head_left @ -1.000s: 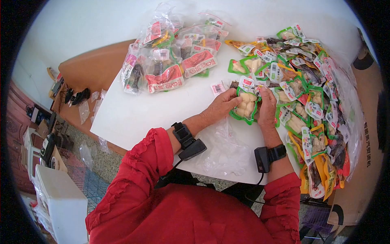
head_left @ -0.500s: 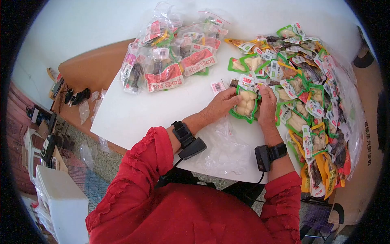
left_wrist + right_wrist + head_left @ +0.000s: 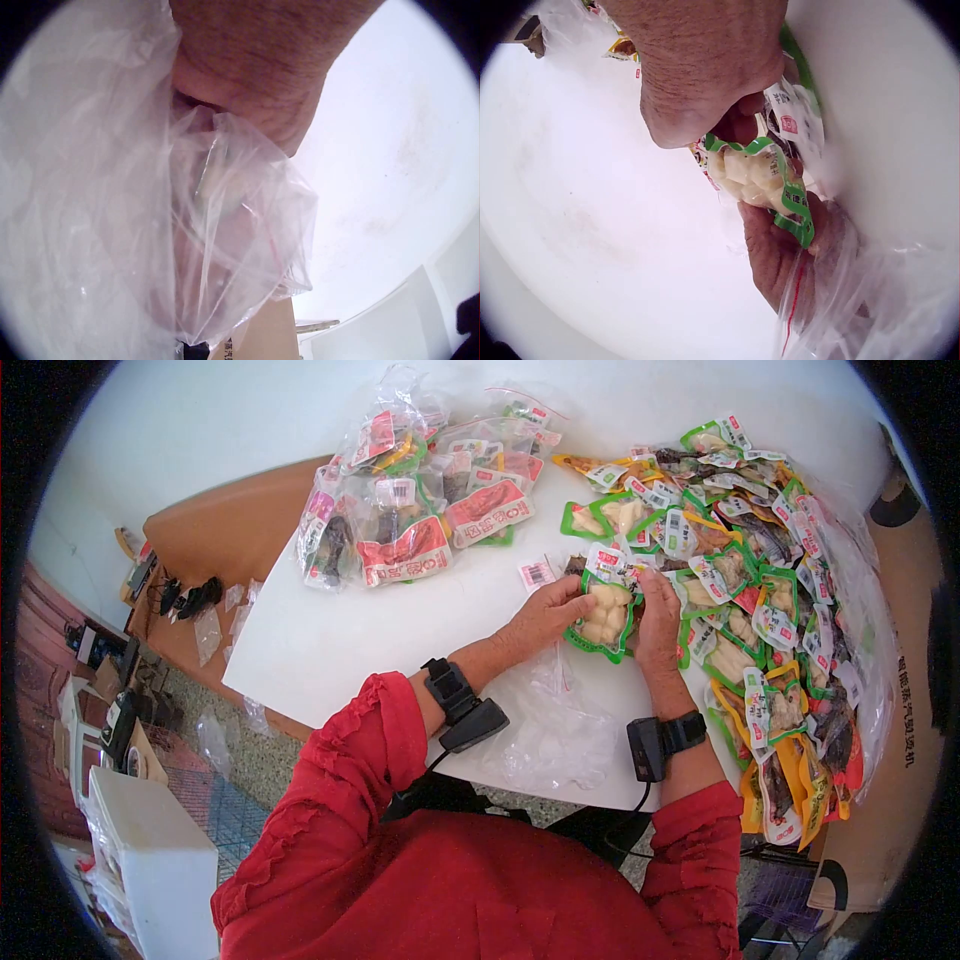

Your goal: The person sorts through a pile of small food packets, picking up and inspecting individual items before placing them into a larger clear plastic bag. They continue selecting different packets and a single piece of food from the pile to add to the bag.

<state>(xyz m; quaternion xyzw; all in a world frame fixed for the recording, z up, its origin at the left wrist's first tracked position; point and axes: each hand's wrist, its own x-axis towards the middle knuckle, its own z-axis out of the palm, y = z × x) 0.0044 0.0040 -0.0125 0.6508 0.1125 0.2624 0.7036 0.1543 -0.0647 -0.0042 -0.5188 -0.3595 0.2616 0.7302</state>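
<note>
Both hands hold a green-edged food packet (image 3: 607, 618) with pale, chunky pieces behind its clear window, above the white table. My left hand (image 3: 545, 618) grips its left edge, thumb on the front. On the opposite side, my right hand (image 3: 657, 622) has its fingers curled at the packet's edge, as the right wrist view shows. Under the forearms lies a crumpled clear zip bag (image 3: 550, 735); in the left wrist view clear plastic (image 3: 247, 217) covers much of the left hand's work. A dark packet (image 3: 576, 566) peeks out behind the left fingertips, mostly hidden.
A big heap of food packets (image 3: 730, 570) spreads along the table's right side, with clear plastic (image 3: 880, 660) at its outer edge. Filled clear bags (image 3: 400, 520) stand at the back left. A cardboard box (image 3: 900, 780) is beyond the right edge; a brown bench (image 3: 220, 525) stands left.
The packet has tilted very slightly between the hands since a second ago. Both hands keep their hold in nearly the same place.
</note>
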